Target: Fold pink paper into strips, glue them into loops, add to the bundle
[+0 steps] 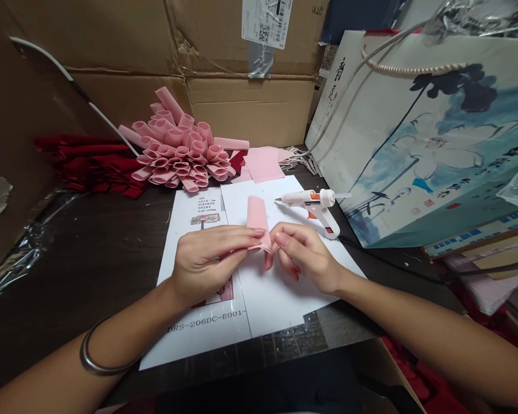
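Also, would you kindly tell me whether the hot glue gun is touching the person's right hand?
Apart. The head view shows the hot glue gun lying on the white paper sheet, with bare paper visible between it and the right hand.

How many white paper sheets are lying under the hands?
2: a printed sheet under the left hand, and a second sheet overlapping beside it, under the right hand. More could be hidden beneath them.
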Motion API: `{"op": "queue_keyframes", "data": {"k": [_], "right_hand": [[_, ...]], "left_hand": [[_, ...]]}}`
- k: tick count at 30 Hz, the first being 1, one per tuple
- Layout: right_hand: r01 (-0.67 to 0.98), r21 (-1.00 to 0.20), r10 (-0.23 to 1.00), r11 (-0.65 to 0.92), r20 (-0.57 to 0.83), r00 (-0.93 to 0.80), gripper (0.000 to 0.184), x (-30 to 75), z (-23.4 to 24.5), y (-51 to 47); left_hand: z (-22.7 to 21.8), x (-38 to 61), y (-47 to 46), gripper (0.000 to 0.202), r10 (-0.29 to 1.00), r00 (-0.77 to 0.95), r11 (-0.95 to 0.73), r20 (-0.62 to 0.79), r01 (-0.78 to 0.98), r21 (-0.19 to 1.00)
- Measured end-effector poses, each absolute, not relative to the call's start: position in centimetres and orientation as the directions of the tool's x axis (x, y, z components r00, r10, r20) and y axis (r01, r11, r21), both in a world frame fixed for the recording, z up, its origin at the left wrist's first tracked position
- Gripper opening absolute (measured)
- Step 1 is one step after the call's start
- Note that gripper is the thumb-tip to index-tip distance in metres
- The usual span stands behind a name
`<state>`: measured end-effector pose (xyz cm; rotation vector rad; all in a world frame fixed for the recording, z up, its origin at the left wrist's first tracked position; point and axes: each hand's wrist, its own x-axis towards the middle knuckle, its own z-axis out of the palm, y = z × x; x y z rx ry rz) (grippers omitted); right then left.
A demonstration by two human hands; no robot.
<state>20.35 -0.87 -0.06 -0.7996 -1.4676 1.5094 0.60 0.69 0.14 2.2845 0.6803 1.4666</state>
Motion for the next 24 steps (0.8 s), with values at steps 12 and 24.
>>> {"op": "queue_keyframes", "data": {"k": [12, 24], "right_hand": [[-0.129, -0.992, 0.921, 0.006, 0.055, -0.386, 0.024, 19.95, -0.36, -0.47], [-0.157, -0.988, 0.903, 0.011, 0.077, -0.423, 0.019, 19.53, -0.93, -0.51]], "left_hand": [[-0.58, 0.53, 0.97, 0.017, 0.794, 0.241, -0.606, 0.558, 0.239, 0.759], [-0.13, 1.33, 0.85, 0.012, 0.845, 0.496, -0.266, 0.203, 0.059, 0.962]]}}
